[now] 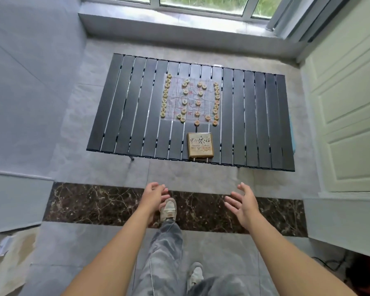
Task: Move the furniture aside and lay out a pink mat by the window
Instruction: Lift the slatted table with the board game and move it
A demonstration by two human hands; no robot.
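- Black slatted counter [254, 116] stands low on the grey floor [190, 176], just below the window sill [158, 24], right end near a white door [350, 103].
- On it: a clear game sheet with round wooden chess pieces [190, 99] laid loose, and a square box [200, 145] at the near edge. No pink mat in view.
- Step in hand, judged: reaching to take hold of the counter and shift it aside.
- To do well: grip the near edge at two spread points, lift or slide level and slowly; any tilt likely sends the pieces rolling through the slat gaps. Clearing them first looks safer.
- Left hand [154, 196] and right hand [245, 202] both empty, fingers [231, 201] apart and loosely curved, palms facing inward.
- Both hands hover short of the near edge, apart from it, over the dark marble strip [94, 204]; box lies between them, further ahead.
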